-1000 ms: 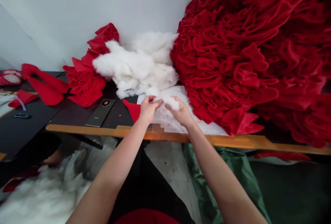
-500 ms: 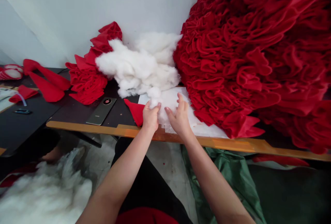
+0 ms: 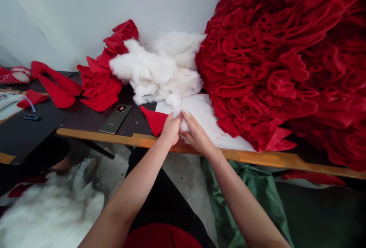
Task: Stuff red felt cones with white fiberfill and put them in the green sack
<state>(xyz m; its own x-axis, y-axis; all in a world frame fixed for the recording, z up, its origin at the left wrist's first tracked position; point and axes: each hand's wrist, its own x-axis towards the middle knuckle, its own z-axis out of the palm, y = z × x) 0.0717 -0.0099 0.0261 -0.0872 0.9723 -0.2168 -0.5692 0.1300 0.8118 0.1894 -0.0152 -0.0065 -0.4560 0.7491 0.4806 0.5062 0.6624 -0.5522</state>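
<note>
A large heap of white fibre stuffing (image 3: 154, 68) lies on the dark tabletop against the wall. A tuft of the same stuffing (image 3: 182, 124) runs down from the heap onto a sheet of white paper (image 3: 203, 116). My left hand (image 3: 170, 129) and my right hand (image 3: 197, 133) pinch this tuft between them, their fingers nearly meeting. A pointed red felt piece (image 3: 154, 120) lies just beyond my left hand, close to its knuckles. A wooden table edge (image 3: 114, 136) passes under both wrists.
A huge mass of ruffled red fabric (image 3: 271, 61) rises to the right, and a smaller ruffled bunch (image 3: 101, 84) sits left of the stuffing. A smartphone (image 3: 116, 118) lies face down on the table. White fluff (image 3: 48, 213) and green satin (image 3: 243, 202) lie below the table edge.
My hands have come closer together and closed on the tuft, where half a second ago their fingers lay spread over it. The view has shifted slightly.
</note>
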